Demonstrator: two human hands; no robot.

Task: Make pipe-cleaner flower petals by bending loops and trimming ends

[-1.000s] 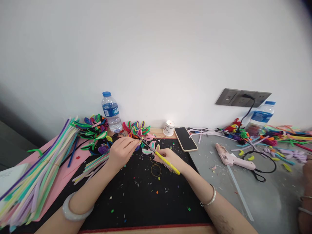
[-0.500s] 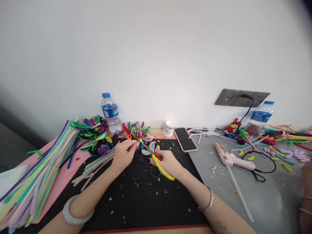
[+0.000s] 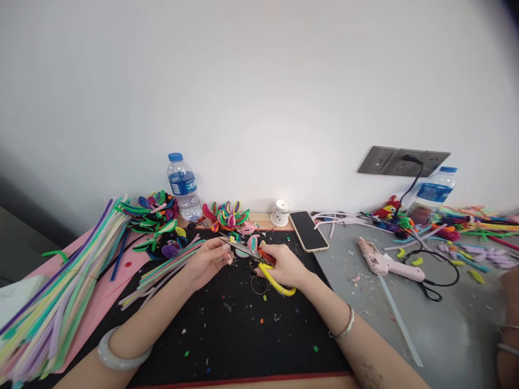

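Note:
My right hand is closed around the handles of a pair of scissors, whose yellow grip loop hangs below the palm. The metal blades point left, close to the fingertips of my left hand. Those fingers are pinched together beside the blades; what sits between them is too small to make out. Behind the blades, pink and white looped fuzzy-stem petals rest on the black mat. A thin wire ring lies under my right hand.
Bundled fuzzy stems fill the left side. At the back stand a water bottle, a colourful fuzzy flower, a paper cup and a phone. A glue gun lies right; another person's arm shows at the edge.
My left hand has turned and come slightly lower, with its fingers now below the blades. The scissors have tilted flatter, and my right hand has shifted slightly to the right.

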